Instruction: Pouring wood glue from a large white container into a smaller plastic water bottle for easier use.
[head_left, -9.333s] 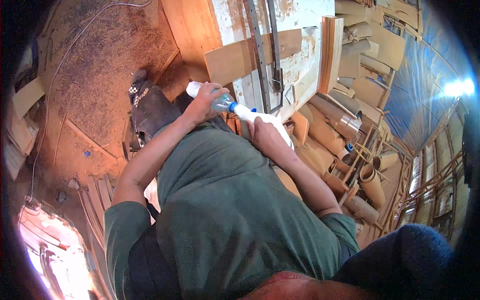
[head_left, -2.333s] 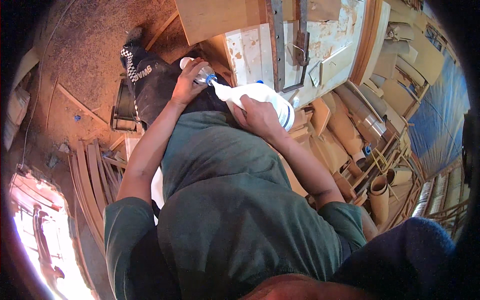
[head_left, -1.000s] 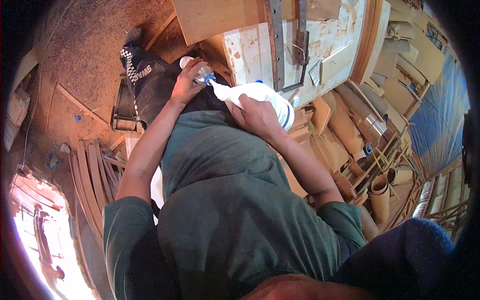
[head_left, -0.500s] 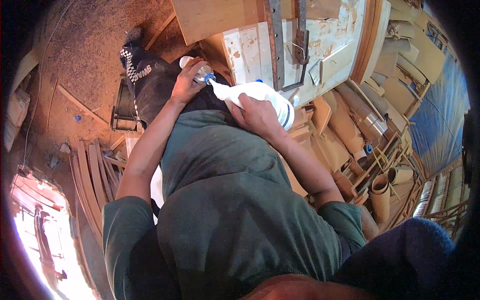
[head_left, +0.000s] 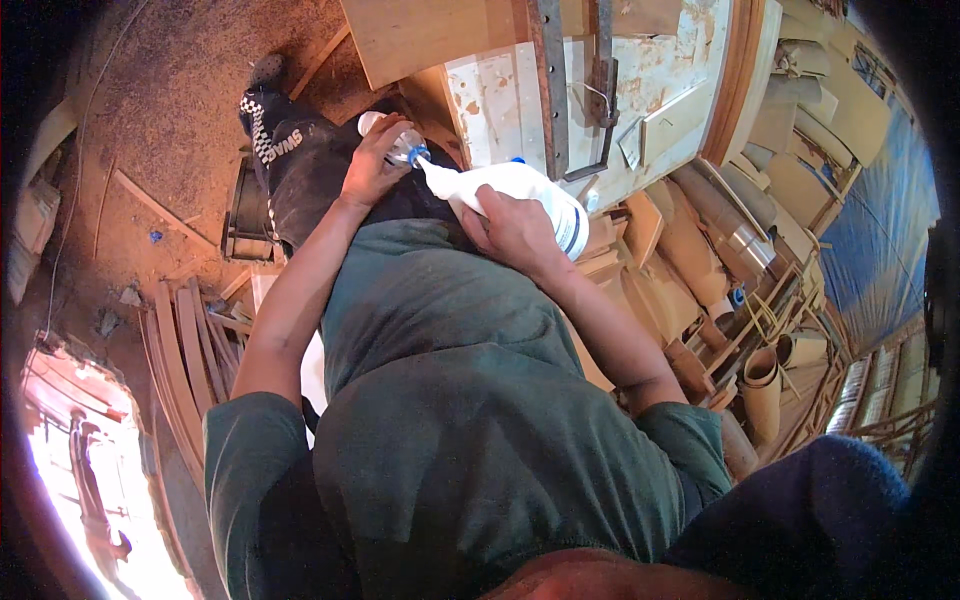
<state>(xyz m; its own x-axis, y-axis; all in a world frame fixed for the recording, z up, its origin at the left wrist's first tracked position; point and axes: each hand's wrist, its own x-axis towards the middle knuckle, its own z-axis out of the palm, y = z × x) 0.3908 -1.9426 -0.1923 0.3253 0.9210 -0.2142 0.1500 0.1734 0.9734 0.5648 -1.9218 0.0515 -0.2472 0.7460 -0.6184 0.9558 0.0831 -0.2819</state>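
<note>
My left hand [head_left: 372, 172] is wrapped round a small clear plastic bottle [head_left: 404, 148] with a blue ring at its neck. White shows at the bottle's far end, beyond my fingers. In my right hand [head_left: 514, 230] lies a larger white plastic bottle [head_left: 535, 192], tipped on its side with dark print near its base. Its narrow end points at the clear bottle's mouth. A thin white strip joins the two; whether it is liquid or a spout I cannot tell. Both bottles are held in front of my waist, over my dark trousers [head_left: 310, 160].
Ahead stands a worn white-topped bench [head_left: 495, 105] with a wooden board [head_left: 430, 35] and a metal clamp bar [head_left: 548, 90]. Wood strips [head_left: 180, 345] lie at the left on the dusty floor [head_left: 190, 90]. Rolled sheets and offcuts [head_left: 690, 235] are piled at the right, near a blue tarp [head_left: 880, 220].
</note>
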